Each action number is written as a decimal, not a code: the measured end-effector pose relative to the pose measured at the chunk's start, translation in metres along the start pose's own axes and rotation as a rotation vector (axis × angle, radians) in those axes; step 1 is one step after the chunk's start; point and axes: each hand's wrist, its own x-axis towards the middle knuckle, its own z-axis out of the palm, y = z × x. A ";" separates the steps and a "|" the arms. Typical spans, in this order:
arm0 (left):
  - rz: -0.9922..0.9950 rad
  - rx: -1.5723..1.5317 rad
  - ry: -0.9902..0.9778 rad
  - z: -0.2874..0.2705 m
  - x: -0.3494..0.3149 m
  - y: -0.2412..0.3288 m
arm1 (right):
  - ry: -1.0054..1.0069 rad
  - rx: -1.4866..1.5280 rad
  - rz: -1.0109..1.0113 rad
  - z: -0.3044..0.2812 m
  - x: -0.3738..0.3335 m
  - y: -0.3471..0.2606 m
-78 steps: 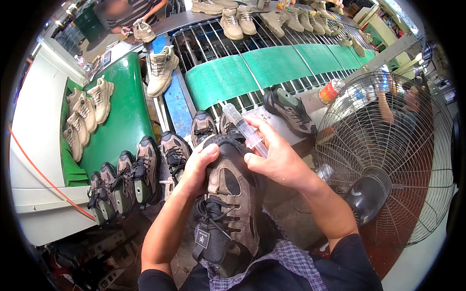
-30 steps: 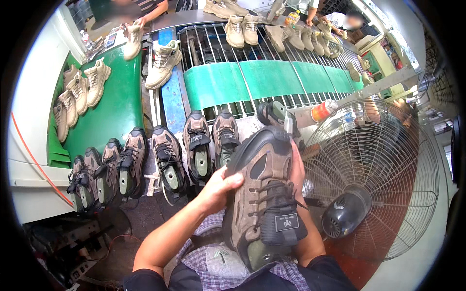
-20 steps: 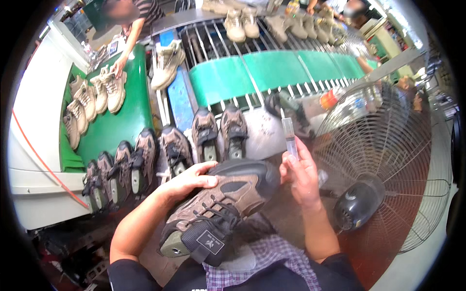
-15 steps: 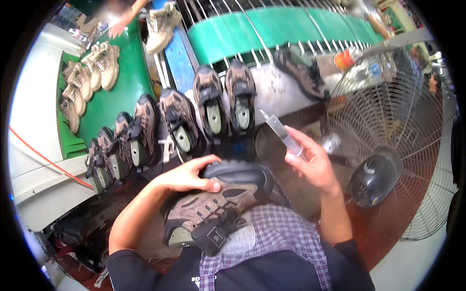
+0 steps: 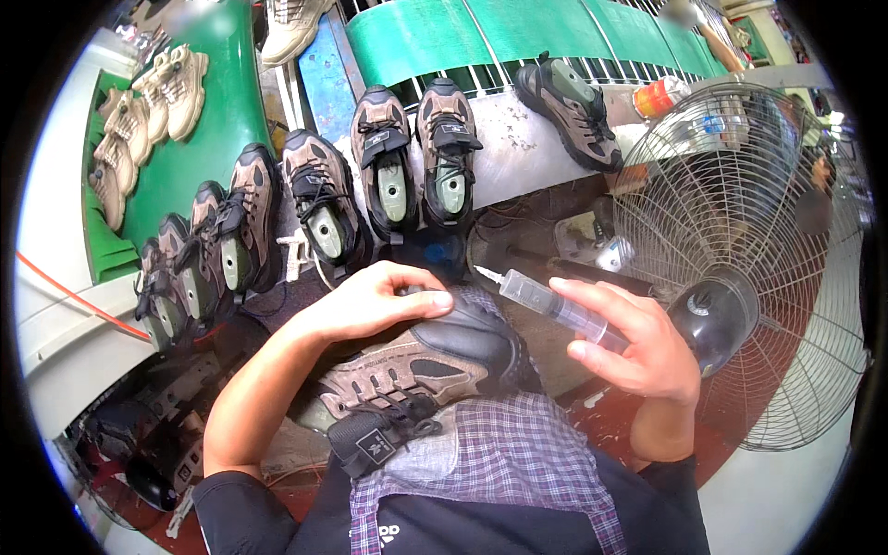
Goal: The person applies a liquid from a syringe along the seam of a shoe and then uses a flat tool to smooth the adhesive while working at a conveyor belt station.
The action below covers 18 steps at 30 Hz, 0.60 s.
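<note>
A brown and black sports shoe (image 5: 421, 370) lies on its side across my lap, its toe to the right and a green last inside its heel opening. My left hand (image 5: 384, 301) grips it from above, with thumb and fingers around the sole edge. In my right hand (image 5: 638, 347) is a clear plastic syringe (image 5: 546, 305), held between thumb and fingers. Its narrow tip points left, a short way from the shoe's toe and apart from it. The underside of the sole is mostly hidden.
Several matching shoes on green lasts (image 5: 388, 176) stand in a row ahead and to the left. Beige shoes (image 5: 176, 92) sit on a green surface (image 5: 227, 102) at far left. A caged fan (image 5: 731, 240) stands close on the right. A lone shoe (image 5: 572, 111) rests beside an orange-white container (image 5: 659, 96).
My right hand has moved right and down, and the syringe has tipped closer to level. My left hand has shifted its hold on the shoe, with the fingers curled more.
</note>
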 end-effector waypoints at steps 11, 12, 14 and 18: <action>-0.140 -0.004 -0.076 0.003 0.010 -0.008 | -0.169 -0.196 0.054 0.000 0.000 -0.039; -0.153 0.004 -0.088 0.002 0.010 -0.007 | -0.208 -0.232 0.057 -0.001 0.003 -0.043; -0.140 0.002 -0.096 0.003 0.012 -0.011 | -0.230 -0.301 0.021 0.001 0.009 -0.048; -0.171 0.017 -0.109 0.003 0.012 -0.006 | -0.270 -0.429 -0.051 0.005 0.022 -0.058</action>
